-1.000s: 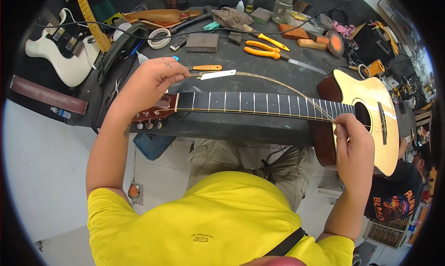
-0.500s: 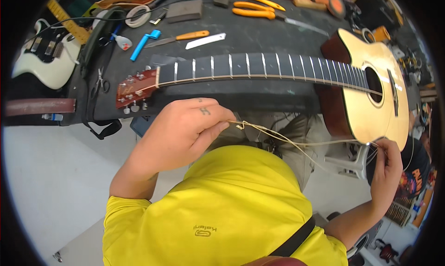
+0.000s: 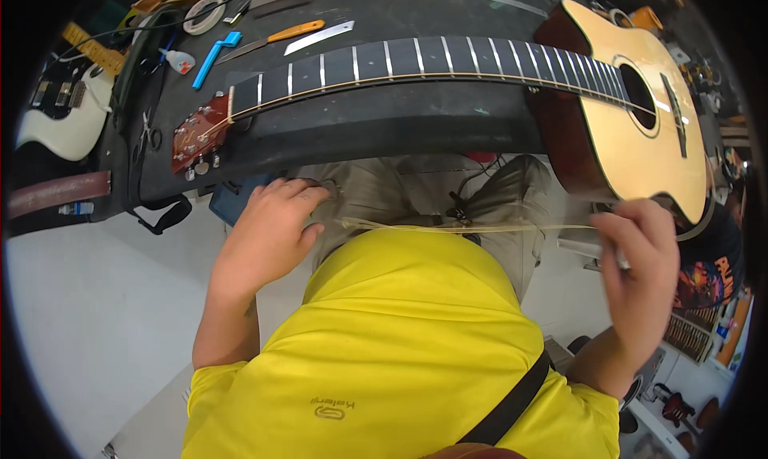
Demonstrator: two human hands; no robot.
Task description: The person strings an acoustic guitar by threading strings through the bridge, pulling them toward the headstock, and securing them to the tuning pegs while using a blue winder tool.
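My right hand (image 3: pixel 642 247) pinches one end of a bundle of thin, pale golden guitar strings (image 3: pixel 512 228). They stretch leftward across my lap, blurred at their free end. Just beyond that end is my left hand (image 3: pixel 270 231), its thumb and fingers apart with nothing between them. An acoustic guitar (image 3: pixel 612 151) with a pale top lies across the bench beyond both hands. Its dark fretboard (image 3: pixel 436 56) points left to a reddish-brown headstock (image 3: pixel 200 135). A string runs along the near edge of the neck to the body.
On the dark bench (image 3: pixel 384 127) lie a blue string winder (image 3: pixel 214 61), an orange-handled knife (image 3: pixel 276 39), a white blade (image 3: pixel 320 38), scissors (image 3: pixel 147 135) and a tape roll (image 3: pixel 204 15). A white electric guitar (image 3: pixel 68 119) rests at the left. A strap loop (image 3: pixel 168 215) hangs off the bench edge.
My left hand has let go of the strings and moved left, opening. My right hand has shifted slightly left, keeping its hold. The view has tilted, so the bench sits higher.
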